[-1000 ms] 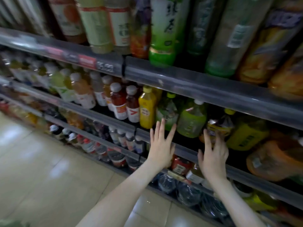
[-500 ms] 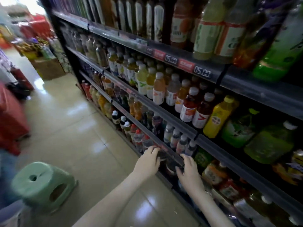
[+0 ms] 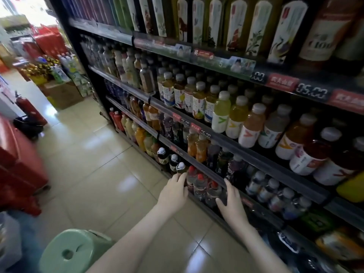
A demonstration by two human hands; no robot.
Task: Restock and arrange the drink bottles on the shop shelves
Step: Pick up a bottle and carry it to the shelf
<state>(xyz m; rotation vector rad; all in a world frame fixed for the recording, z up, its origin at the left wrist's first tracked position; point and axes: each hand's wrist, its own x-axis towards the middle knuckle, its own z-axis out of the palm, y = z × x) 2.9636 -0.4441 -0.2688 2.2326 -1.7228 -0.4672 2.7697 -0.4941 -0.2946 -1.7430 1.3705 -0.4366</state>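
Red-capped bottles (image 3: 200, 186), three, stand between left hand (image 3: 174, 191) and right hand (image 3: 230, 201); both grips wide, touching their sides.

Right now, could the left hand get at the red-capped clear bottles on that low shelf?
Probably yes. The left hand is right beside the red-capped bottles, its fingers at their left edge, and nothing stands between them. The right hand flanks the other side, not blocking.
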